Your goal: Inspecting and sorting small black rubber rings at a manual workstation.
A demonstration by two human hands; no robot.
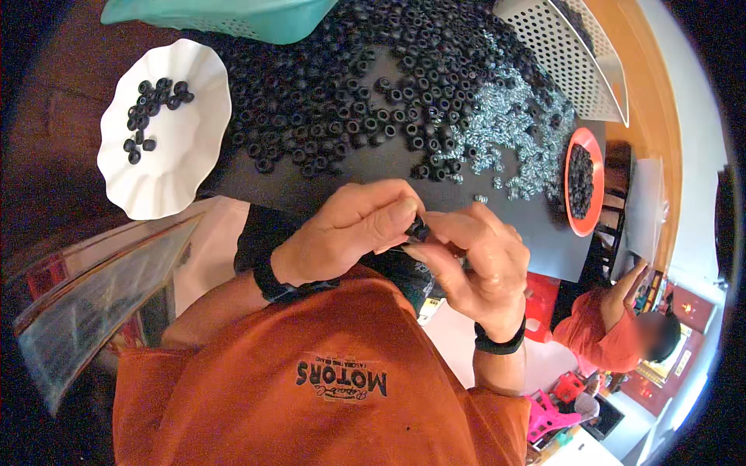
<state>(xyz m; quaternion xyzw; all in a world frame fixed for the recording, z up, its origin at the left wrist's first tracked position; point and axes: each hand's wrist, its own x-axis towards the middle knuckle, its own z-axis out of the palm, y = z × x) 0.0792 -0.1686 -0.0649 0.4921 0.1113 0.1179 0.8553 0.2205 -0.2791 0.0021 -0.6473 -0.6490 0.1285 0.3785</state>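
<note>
In front of my chest, both hands meet over the near edge of a dark table (361, 172). Between the fingertips sits a small black round part (417, 227), partly covered by the fingers. My left hand (350, 227) pinches it from the left with thumb and forefinger. From the right, thumb and fingers of my right hand (479, 260) close on the same part. Beyond them spreads a large heap of black ring-shaped parts (311, 101) with holes. A pile of small silvery coil-like metal pieces (513, 128) lies to its right.
A white scalloped plate (186, 147) at the left holds several black parts. A red oval dish (584, 226) with small black pieces stands at the right edge. Behind are a teal basket (272, 23) and a white perforated basket (544, 39). Another person (594, 330) is at the far right.
</note>
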